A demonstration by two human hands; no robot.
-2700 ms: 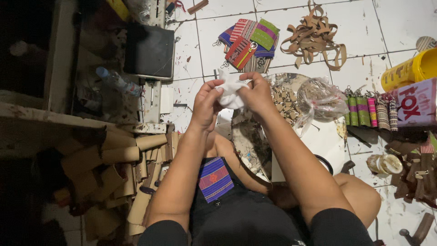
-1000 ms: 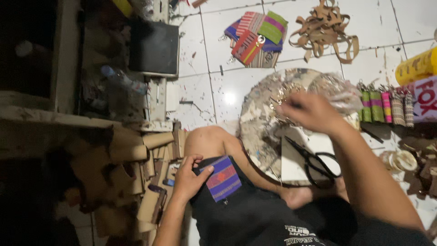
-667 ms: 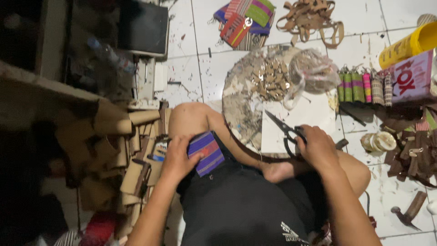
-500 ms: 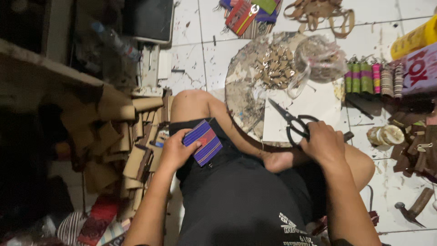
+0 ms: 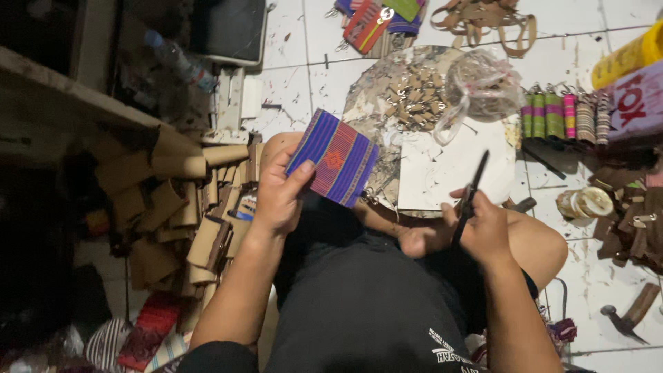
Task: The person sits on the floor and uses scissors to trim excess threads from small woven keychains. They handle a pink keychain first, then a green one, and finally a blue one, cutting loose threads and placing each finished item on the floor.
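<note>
My left hand [image 5: 280, 197] holds up a rectangular piece of purple and blue striped woven cloth [image 5: 333, 157] with a red motif in the middle. My right hand [image 5: 483, 228] grips black scissors [image 5: 471, 193], blades closed and pointing up over the round work board [image 5: 442, 169]. I sit on the tiled floor with my knees to either side of the board. On the board lie a pile of small metal clasps [image 5: 411, 97] and a crumpled clear plastic bag [image 5: 480, 90].
Cardboard tubes and strips [image 5: 186, 207] are heaped at the left. More woven pieces [image 5: 376, 21] and leather straps [image 5: 494, 21] lie at the top. Striped small pouches [image 5: 563, 114], a yellow can [image 5: 632, 59], tape rolls [image 5: 583, 204] and a hammer [image 5: 628, 318] lie at the right.
Both hands left the plastic bag on the board. My left hand picked the striped cloth off my lap and raised it. My right hand took the scissors from the board.
</note>
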